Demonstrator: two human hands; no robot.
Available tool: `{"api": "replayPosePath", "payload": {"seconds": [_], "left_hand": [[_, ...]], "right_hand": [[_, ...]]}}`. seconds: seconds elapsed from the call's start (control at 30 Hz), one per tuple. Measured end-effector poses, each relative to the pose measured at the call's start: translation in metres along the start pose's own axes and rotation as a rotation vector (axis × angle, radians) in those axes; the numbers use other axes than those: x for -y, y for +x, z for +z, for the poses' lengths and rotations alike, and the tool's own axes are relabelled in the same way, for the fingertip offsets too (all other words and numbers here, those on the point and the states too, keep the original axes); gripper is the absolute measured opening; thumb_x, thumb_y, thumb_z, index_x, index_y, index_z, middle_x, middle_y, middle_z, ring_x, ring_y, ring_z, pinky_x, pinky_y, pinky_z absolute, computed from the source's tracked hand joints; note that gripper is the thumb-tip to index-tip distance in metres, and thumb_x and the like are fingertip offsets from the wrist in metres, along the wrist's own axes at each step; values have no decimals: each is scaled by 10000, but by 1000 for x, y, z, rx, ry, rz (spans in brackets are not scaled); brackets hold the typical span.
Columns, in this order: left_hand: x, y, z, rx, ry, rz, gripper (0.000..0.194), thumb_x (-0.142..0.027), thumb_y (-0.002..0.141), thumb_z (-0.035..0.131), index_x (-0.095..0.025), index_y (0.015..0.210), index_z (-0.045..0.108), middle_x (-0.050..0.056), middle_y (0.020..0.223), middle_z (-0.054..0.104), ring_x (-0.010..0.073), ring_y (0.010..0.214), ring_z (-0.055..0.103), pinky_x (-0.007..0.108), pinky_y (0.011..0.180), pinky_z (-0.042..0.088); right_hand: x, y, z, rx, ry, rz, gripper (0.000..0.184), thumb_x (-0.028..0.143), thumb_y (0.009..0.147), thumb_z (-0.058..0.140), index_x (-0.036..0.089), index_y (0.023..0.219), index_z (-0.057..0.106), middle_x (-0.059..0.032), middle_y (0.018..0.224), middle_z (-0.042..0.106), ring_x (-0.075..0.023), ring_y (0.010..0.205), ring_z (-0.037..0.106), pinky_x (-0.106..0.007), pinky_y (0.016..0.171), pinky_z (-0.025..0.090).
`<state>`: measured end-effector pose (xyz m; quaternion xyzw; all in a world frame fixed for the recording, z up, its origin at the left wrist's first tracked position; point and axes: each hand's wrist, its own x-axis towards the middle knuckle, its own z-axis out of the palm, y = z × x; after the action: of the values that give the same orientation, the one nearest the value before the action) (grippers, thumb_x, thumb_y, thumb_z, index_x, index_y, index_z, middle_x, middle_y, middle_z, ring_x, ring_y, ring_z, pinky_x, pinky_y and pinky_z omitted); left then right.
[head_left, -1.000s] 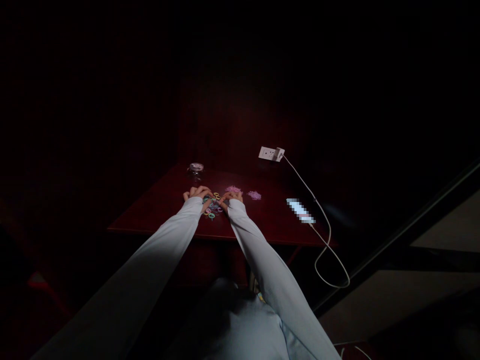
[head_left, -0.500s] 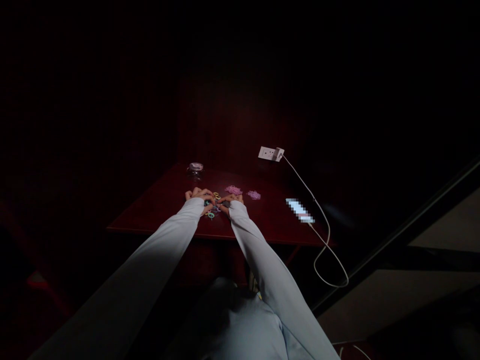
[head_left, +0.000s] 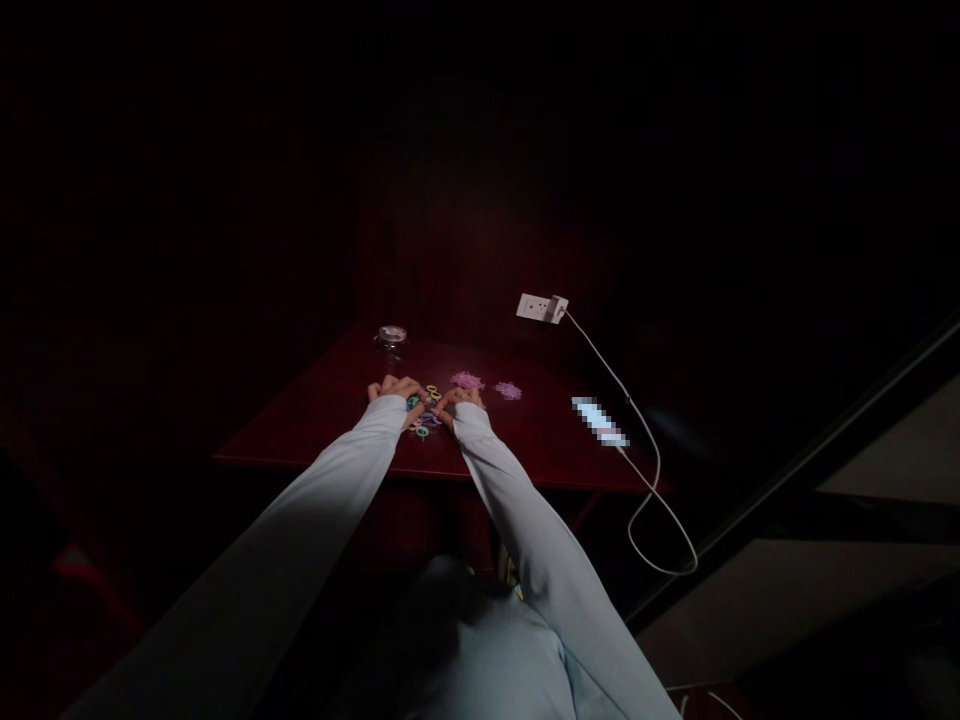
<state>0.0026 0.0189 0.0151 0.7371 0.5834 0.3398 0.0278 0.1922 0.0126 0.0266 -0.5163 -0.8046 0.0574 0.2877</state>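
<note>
On the dark red table [head_left: 300,440] lies a loose heap of coloured hair ties [head_left: 422,432], with green, yellow and purple rings among them. My left hand [head_left: 395,388] rests at the heap's left side, fingers bent over it and thumb apart, teal bands showing between them. At the right side, my right hand [head_left: 459,399] has its fingers curled in towards the thumb. Whatever is at its fingertips is too small to make out. Just beyond that hand sit a pile of pink bands [head_left: 467,381] and a pile of light purple bands [head_left: 508,391].
A clear jar with a pale lid [head_left: 391,336] stands at the back left of the table. On the right lies a phone [head_left: 600,422], its screen blurred. A white cable [head_left: 660,460] loops from it past the table edge to a wall socket [head_left: 534,307].
Half a second ago my fingertips came together over the heap; now the hands are slightly apart again, the right one drawn back to the right. The piles and jar stay put.
</note>
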Motion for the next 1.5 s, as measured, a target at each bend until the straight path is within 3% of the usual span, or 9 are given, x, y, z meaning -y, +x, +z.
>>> {"api": "replayPosePath", "payload": {"seconds": [0.37,0.6,0.97,1.1,1.2,1.3,1.4,1.5], "left_hand": [[-3,-3,0,4,-53,47,285,-445,991,562,-340,908,814,-19,1242,768,283,1174,526,492,1001,322],[-2,-4,1,8,-79,124,257,-387,989,594,-300,846,789,-26,1247,776,264,1168,541,466,1011,339],[7,3,8,-112,-106,1,183,-318,1000,632,-264,872,751,-9,1153,780,251,1118,561,431,962,338],[6,5,4,-149,-124,-80,198,-285,1014,610,-248,861,729,-2,1143,777,248,1092,574,424,955,352],[2,6,-2,-219,-141,-155,226,-276,1022,579,-247,842,713,6,1124,781,251,1072,583,426,949,370],[-2,5,-8,-266,-160,-193,252,-257,1025,548,-244,822,697,7,1103,783,247,1047,584,420,944,379],[-5,5,-11,-269,-179,-217,265,-243,1028,536,-243,810,687,10,1084,776,249,1036,588,412,941,381],[-6,5,-12,-273,-195,-214,277,-241,1035,519,-241,816,689,20,1083,771,250,1028,592,406,937,390]], "right_hand": [[-3,3,1,-59,31,-12,209,409,1026,659,235,986,767,-66,1150,706,-247,1145,514,-363,1014,396],[-4,3,1,-83,42,-27,217,414,1024,666,237,995,789,-69,1140,720,-250,1152,523,-374,1022,409],[-13,3,7,-150,46,90,328,401,1090,507,241,1046,790,-74,1117,747,-253,1114,536,-371,985,400],[-6,-10,-2,-167,48,55,281,513,991,666,257,1056,759,-64,1143,722,-250,1093,524,-350,943,382],[4,-23,-13,-132,65,15,328,560,922,724,233,948,708,-30,979,691,-201,943,544,-288,845,381],[13,-31,-21,50,173,-35,364,540,1005,578,236,820,654,31,741,607,-145,708,507,-255,688,357],[15,-31,-19,93,187,-108,372,465,1022,547,233,747,641,18,785,641,-143,729,537,-252,699,390],[12,-26,-13,51,195,-170,247,363,1005,577,238,829,697,-11,947,708,-164,892,608,-259,837,457]]}}
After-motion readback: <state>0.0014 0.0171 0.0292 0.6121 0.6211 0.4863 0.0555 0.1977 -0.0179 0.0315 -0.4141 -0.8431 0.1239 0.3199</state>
